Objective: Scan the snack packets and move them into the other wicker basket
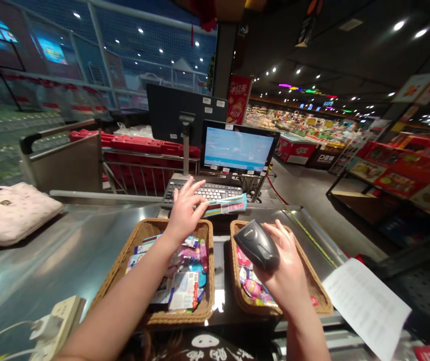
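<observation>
My left hand reaches over the left part of the black keyboard, fingers stretched out and apart. A narrow, colourful flat packet lies along the keyboard's front edge, beside my left thumb; whether they touch I cannot tell. My right hand is closed around a dark grey barcode scanner, held above the right wicker basket. Small wrapped goods show in that basket, among them a pink round item. Below my left forearm, the left wicker basket holds several small packages and a white card pack.
A lit monitor stands behind the keyboard, with a second dark screen at its left. On the metal counter are a pale handbag and a power strip. A printed paper sheet lies right of the baskets.
</observation>
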Demonstrator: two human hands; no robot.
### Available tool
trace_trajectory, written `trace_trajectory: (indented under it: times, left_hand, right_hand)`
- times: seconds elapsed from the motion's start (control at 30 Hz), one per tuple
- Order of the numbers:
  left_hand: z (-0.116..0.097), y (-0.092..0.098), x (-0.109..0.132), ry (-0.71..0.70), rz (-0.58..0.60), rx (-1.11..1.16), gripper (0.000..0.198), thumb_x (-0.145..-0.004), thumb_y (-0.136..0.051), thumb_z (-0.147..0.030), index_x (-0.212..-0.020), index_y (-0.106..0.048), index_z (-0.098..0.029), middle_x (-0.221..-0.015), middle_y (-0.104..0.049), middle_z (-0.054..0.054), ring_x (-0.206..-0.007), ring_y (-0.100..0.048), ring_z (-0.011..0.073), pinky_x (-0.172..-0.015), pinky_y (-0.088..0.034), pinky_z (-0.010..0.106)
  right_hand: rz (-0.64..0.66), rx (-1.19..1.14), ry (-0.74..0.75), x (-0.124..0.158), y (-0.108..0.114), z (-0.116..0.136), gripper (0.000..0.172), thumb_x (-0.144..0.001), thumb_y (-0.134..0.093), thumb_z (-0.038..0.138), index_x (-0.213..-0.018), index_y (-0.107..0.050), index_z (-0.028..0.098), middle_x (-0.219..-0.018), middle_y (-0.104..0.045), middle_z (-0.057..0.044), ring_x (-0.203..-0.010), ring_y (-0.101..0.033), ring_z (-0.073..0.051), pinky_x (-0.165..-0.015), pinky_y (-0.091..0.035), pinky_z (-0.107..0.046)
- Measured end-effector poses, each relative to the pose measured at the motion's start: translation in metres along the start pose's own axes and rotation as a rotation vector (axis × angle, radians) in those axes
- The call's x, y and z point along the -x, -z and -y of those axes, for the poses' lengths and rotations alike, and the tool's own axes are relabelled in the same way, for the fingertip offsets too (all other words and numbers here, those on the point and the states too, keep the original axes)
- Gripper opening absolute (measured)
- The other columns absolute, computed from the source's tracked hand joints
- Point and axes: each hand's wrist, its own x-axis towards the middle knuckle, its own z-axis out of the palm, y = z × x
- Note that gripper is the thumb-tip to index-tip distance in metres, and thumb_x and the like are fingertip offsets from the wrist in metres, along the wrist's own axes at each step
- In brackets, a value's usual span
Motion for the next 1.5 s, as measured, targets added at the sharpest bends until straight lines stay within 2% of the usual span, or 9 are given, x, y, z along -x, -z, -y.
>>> trace_trajectory:
  times: [0.23, 0.47, 0.7, 0.93, 1.07, 1.17, 1.27, 1.5]
  left_hand:
    - [0.014, 0.025, 0.013, 0.065, -0.048, -0.023, 0.027, -0.09, -0.048, -0.035, -0.076, -0.066, -0.021, -0.144, -0.055, 0.006, -0.147, -0.031, 0.0316, -0.115, -0.016, 0.068]
    - [0.031, 0.047, 0.029, 0.112, -0.079, -0.061, 0.027, -0.09, -0.048, -0.034, -0.075, -0.066, -0.021, -0.143, -0.056, 0.006, -0.145, -0.034, 0.0314, -0.115, -0.019, 0.067]
    - [0.055, 0.06, 0.049, 0.173, -0.071, -0.104, 0.027, -0.09, -0.048, -0.034, -0.075, -0.066, -0.022, -0.143, -0.056, 0.005, -0.145, -0.034, 0.0314, -0.114, -0.02, 0.068]
    - [0.086, 0.069, 0.08, 0.277, -0.062, -0.135, 0.027, -0.091, -0.048, -0.033, -0.076, -0.067, -0.021, -0.144, -0.055, 0.006, -0.145, -0.035, 0.0315, -0.114, -0.022, 0.067]
    - [0.101, 0.07, 0.101, 0.337, -0.028, -0.138, 0.027, -0.091, -0.049, -0.034, -0.078, -0.069, -0.021, -0.143, -0.056, 0.007, -0.144, -0.036, 0.032, -0.114, -0.023, 0.067]
    - [0.108, 0.066, 0.114, 0.394, 0.044, -0.144, 0.026, -0.09, -0.051, -0.033, -0.077, -0.069, -0.021, -0.142, -0.057, 0.008, -0.144, -0.036, 0.0329, -0.112, -0.022, 0.07]
    - [0.112, 0.057, 0.126, 0.443, 0.136, -0.164, 0.026, -0.09, -0.051, -0.031, -0.076, -0.07, -0.021, -0.143, -0.057, 0.008, -0.143, -0.037, 0.0329, -0.112, -0.022, 0.071]
    - [0.112, 0.03, 0.146, 0.49, 0.231, -0.257, 0.031, -0.092, -0.048, -0.028, -0.075, -0.072, -0.02, -0.14, -0.059, 0.008, -0.141, -0.042, 0.0315, -0.113, -0.026, 0.066]
  right_hand:
    - [0.039, -0.043, 0.045, -0.006, -0.007, 0.022, 0.048, -0.075, -0.065, 0.024, -0.122, -0.059, 0.023, -0.137, -0.054, -0.014, -0.144, -0.032, -0.043, -0.109, -0.031, -0.072]
    - [0.059, -0.1, 0.085, -0.011, -0.017, 0.043, 0.043, -0.076, -0.061, 0.02, -0.119, -0.059, 0.024, -0.134, -0.055, -0.013, -0.143, -0.034, -0.042, -0.109, -0.029, -0.074]
    - [0.102, -0.149, 0.079, -0.016, -0.028, 0.056, 0.046, -0.074, -0.063, 0.019, -0.12, -0.057, 0.021, -0.135, -0.055, -0.014, -0.143, -0.035, -0.041, -0.112, -0.027, -0.073]
    - [0.13, -0.195, 0.074, -0.023, -0.037, 0.069, 0.04, -0.077, -0.063, 0.024, -0.117, -0.059, 0.021, -0.134, -0.056, -0.014, -0.143, -0.035, -0.041, -0.112, -0.028, -0.071]
    - [0.135, -0.209, 0.086, -0.026, -0.043, 0.074, 0.04, -0.076, -0.063, 0.023, -0.115, -0.06, 0.021, -0.133, -0.057, -0.013, -0.142, -0.036, -0.041, -0.112, -0.027, -0.072]
    - [0.151, -0.215, 0.089, -0.027, -0.048, 0.077, 0.039, -0.076, -0.063, 0.022, -0.115, -0.061, 0.021, -0.133, -0.057, -0.013, -0.142, -0.036, -0.041, -0.112, -0.026, -0.073]
    - [0.167, -0.221, 0.085, -0.028, -0.052, 0.079, 0.039, -0.075, -0.063, 0.02, -0.115, -0.061, 0.022, -0.133, -0.057, -0.013, -0.143, -0.035, -0.041, -0.112, -0.025, -0.074]
    - [0.189, -0.222, 0.046, -0.028, -0.056, 0.081, 0.039, -0.075, -0.062, 0.021, -0.114, -0.062, 0.022, -0.131, -0.058, -0.013, -0.142, -0.037, -0.041, -0.112, -0.024, -0.074]
